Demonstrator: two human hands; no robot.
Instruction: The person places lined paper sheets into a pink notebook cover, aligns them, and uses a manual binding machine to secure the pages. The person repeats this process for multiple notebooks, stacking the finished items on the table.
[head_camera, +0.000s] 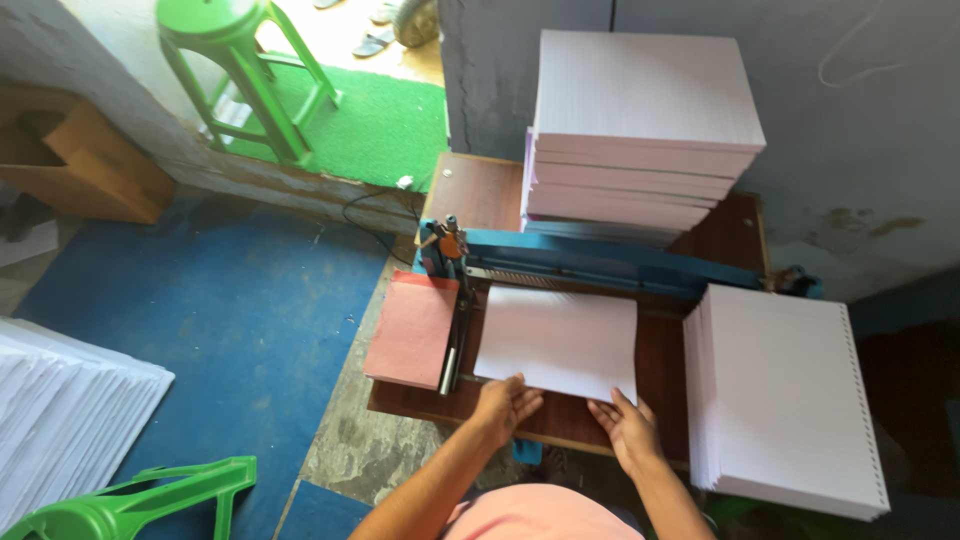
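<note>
Nearest, the left hand (505, 405) and right hand (628, 430) lie with fingers spread flat on the near edge of a white paper sheaf (558, 340), gripping nothing, squaring it toward the blue punching machine (590, 262). Right of the sheaf a punched stack (790, 400) overhangs the bench (660, 365); beyond it, taller stacks (640, 130) block the far edge.

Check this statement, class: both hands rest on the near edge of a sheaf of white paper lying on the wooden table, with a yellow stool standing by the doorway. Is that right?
Not quite. The stool by the doorway is green, not yellow, as the head view shows. The rest holds: the left hand and right hand rest on the near edge of the white paper sheaf on the wooden table.
</note>
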